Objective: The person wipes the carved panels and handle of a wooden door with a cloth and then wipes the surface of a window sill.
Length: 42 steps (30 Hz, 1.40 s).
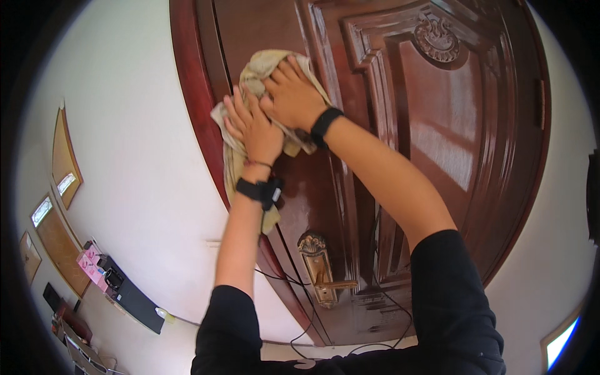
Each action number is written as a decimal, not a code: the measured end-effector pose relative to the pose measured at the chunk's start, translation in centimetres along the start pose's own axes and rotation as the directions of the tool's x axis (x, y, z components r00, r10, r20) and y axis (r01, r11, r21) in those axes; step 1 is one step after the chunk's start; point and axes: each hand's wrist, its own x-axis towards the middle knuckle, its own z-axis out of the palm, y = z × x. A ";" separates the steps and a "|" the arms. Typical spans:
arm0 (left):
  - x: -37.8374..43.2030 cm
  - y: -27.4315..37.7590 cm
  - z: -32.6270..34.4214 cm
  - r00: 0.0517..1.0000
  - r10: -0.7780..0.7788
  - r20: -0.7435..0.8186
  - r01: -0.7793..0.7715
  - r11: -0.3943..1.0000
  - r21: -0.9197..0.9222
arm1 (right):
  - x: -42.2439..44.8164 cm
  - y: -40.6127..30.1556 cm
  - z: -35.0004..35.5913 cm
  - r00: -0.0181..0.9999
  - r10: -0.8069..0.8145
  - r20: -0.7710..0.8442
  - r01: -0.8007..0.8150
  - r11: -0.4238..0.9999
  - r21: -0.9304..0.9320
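Note:
A pale yellow cloth [262, 65] lies bunched against a glossy dark-brown panelled door [300, 197], near its left edge. Flat on the cloth with fingers spread, my right hand [295, 96] presses it to the door. Just below and to the left, my left hand [255, 126] also bears on the cloth, its fingers reaching towards the red-brown door frame [192, 79]. One end of the cloth hangs down behind my left wrist. Black bands circle both wrists, and the left one carries a small black device [270, 192].
Below my hands is a bronze-coloured lever handle [335, 284] on an ornate plate. Thin black cables [304, 300] hang in front of the door's lower part. A white wall [140, 164] runs left towards a dark cabinet [136, 295] with items on top.

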 end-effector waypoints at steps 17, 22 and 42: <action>13.3 -3.0 -0.5 0.885 0.358 -0.297 -0.350 0.933 0.080 | 12.9 5.8 0.3 0.980 0.191 0.049 -0.165 0.931 -0.326; 13.7 -4.1 -2.5 0.921 0.332 -0.202 -0.267 0.918 0.293 | 15.4 5.7 1.8 0.989 0.061 0.131 -0.027 0.968 -0.250; 26.4 7.7 3.1 0.883 0.469 -0.026 -0.463 0.878 0.125 | 16.9 22.1 -8.6 0.962 0.271 0.028 -0.238 0.887 -0.395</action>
